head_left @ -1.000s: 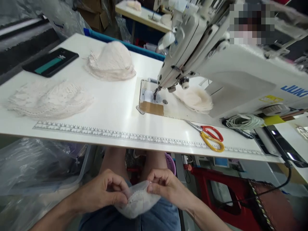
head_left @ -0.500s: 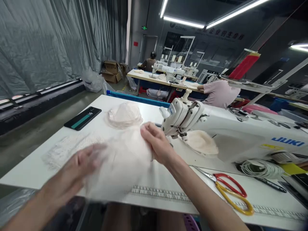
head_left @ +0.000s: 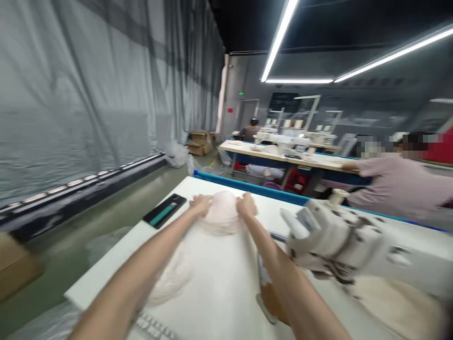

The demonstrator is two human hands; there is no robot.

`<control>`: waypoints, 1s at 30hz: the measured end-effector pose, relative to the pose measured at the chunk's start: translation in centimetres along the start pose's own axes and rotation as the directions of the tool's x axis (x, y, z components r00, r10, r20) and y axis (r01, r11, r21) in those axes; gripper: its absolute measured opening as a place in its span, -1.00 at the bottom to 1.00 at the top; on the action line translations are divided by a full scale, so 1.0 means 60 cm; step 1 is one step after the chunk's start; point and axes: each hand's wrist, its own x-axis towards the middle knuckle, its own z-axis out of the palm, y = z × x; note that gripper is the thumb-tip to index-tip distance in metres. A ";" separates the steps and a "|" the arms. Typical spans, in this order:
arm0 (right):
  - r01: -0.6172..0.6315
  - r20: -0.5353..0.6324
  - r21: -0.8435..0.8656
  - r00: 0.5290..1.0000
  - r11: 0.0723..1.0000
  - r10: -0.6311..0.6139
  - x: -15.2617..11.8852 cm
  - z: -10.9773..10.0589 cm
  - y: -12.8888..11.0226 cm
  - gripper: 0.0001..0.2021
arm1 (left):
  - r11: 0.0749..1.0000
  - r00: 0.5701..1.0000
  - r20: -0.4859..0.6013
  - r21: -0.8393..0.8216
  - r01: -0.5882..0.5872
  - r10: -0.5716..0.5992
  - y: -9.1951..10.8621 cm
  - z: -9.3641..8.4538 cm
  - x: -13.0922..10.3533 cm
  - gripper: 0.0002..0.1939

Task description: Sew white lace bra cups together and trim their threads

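Note:
At the far part of the white table (head_left: pixel 212 264), a pale pink, dome-shaped fabric piece (head_left: pixel 222 205) lies on top of a stack of similar pieces. My left hand (head_left: pixel 201 206) pinches its left edge, and my right hand (head_left: pixel 247 206) has its fingers closed on the right edge. Motion blur softens the fingertips. Nearer to me, beside my left forearm, is a second pale fabric pile (head_left: pixel 173 276). A cream fabric piece (head_left: pixel 396 300) lies under the white sewing machine (head_left: pixel 336 241) on the right.
A black, green-striped flat box or phone (head_left: pixel 165 210) lies left of the stack. A ruler strip (head_left: pixel 152 326) runs along the near edge. Blue edging (head_left: pixel 247 186) borders the table's far side. Beyond it, a person in a pink top (head_left: pixel 396 182) sits near another sewing table (head_left: pixel 262 151).
Both hands have moved forward with the pale fabric piece, from the near table edge onto the far stack. The view has tilted up and swung left; the scissors are out of view.

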 end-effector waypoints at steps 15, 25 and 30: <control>0.641 0.636 -0.053 0.613 0.766 -0.469 -0.284 0.002 0.033 -0.92 | 0.965 0.926 0.295 0.041 -0.261 0.238 -0.104 -0.070 -0.257 -0.89; 0.751 0.667 -0.227 0.584 0.620 -0.463 -0.319 0.002 0.012 -0.80 | 0.962 0.980 0.146 -0.257 -0.096 0.137 -0.136 -0.067 -0.263 -0.83; 0.807 0.710 -0.295 0.544 0.512 -0.448 -0.318 0.016 0.001 -0.84 | 0.945 1.000 -0.011 -0.326 -0.019 0.016 -0.142 -0.100 -0.272 -0.76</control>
